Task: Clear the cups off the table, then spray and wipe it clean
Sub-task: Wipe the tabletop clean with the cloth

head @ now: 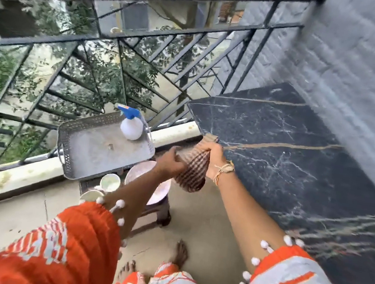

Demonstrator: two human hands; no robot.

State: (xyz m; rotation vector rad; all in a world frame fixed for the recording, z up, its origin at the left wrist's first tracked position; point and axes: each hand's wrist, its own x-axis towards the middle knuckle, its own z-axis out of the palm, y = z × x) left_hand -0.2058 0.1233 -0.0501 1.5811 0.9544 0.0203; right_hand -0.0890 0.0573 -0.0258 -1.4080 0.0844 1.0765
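Observation:
A brown and white checked cloth (pixel 191 169) hangs between my two hands, just off the near left edge of the black marble table (pixel 299 162). My right hand (pixel 211 151) grips its top end and my left hand (pixel 170 162) grips its left side. A white spray bottle with a blue nozzle (pixel 130 124) stands at the back of a silver perforated tray (pixel 99 146) to the left. White cups (pixel 109 182) (pixel 91 195) sit below the tray beside a pale plate (pixel 140 171), partly hidden by my left arm.
A black metal railing (pixel 123 43) runs along the balcony edge above a low white ledge (pixel 15 180). A grey wall (pixel 364 77) borders the table on the right. My bare feet (pixel 180 254) stand on the beige floor near a dark low stool (pixel 159 212).

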